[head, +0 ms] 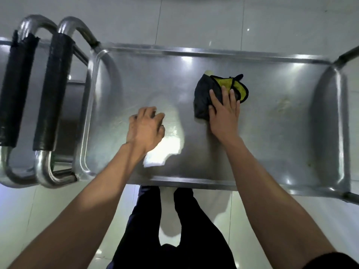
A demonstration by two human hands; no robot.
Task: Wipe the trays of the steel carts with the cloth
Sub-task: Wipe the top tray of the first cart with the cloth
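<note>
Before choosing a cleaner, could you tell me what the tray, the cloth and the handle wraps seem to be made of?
Tray: apparently stainless steel, brushed, mirroring lights. Cloth: soft fabric, possibly microfibre, dark with a yellow face. Handle wraps: matte black, wrinkled, probably tape or foam.

- Cloth [206, 98] on the tray [194, 50], toward 1 o'clock of its middle.
- Right hand [223, 113] on the cloth's 5 o'clock part.
- Left hand [145, 127] over the tray, at 9 o'clock of the cloth.
- Two cart handles [49, 94] at 9 o'clock of the tray.
</note>
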